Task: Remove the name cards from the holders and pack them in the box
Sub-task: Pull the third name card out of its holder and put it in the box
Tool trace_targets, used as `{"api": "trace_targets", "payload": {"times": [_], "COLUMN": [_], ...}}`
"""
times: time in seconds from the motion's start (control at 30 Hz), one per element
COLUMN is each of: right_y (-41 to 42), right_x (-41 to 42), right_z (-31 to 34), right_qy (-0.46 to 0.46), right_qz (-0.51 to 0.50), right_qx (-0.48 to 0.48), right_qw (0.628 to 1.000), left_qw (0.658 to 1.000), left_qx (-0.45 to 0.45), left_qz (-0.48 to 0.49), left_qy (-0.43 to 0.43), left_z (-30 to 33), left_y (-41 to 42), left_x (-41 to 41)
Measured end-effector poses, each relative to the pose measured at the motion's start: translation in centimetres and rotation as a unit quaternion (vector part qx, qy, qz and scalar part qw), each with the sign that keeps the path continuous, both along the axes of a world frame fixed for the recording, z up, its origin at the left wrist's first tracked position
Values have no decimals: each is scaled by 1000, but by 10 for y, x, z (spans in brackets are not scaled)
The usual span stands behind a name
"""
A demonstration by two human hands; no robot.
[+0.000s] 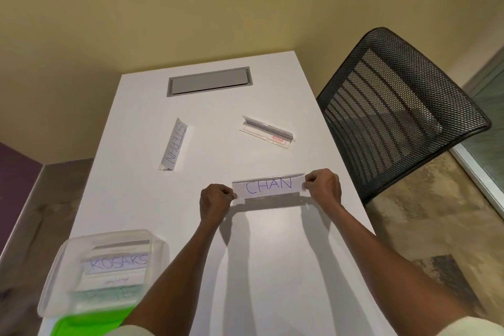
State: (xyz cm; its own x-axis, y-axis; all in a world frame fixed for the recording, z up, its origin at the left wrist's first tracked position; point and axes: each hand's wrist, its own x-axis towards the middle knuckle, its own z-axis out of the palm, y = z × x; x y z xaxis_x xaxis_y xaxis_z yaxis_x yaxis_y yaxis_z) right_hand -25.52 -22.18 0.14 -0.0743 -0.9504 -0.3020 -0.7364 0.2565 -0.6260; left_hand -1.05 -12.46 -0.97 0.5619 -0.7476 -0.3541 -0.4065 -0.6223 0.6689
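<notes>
White CHAN card [268, 185], long axis running left to right at frame centre, sits in its holder [275, 200] between both hands: left hand [215, 200] pinches its left end, right hand [323, 185] its right. Box [54, 267] waits lower left, nearer the left hand.

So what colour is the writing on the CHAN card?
Blue-purple ink on the white CHAN card, seen in the head view, the only one.

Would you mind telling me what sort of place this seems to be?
Probably an office meeting room: a long white table with a built-in cable hatch, a black mesh chair beside it, and handwritten name cards such as CHAN.
</notes>
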Motion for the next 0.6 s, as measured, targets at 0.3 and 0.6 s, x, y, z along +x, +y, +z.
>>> {"api": "trace_targets", "payload": {"times": [0.3, 0.6], "right_y": [-6, -9], "right_x": [-3, -8], "right_z": [-35, -58], "right_qy": [-4, 4], "right_qz": [2, 5], "right_qx": [-2, 15], "right_qw": [1000, 1000], "left_qw": [1000, 999], "left_qx": [1, 21], "left_qz": [22, 27], "left_qy": [-23, -32], "left_z": [-29, -53], "left_y": [-9, -16], "left_x": [-6, -13]}}
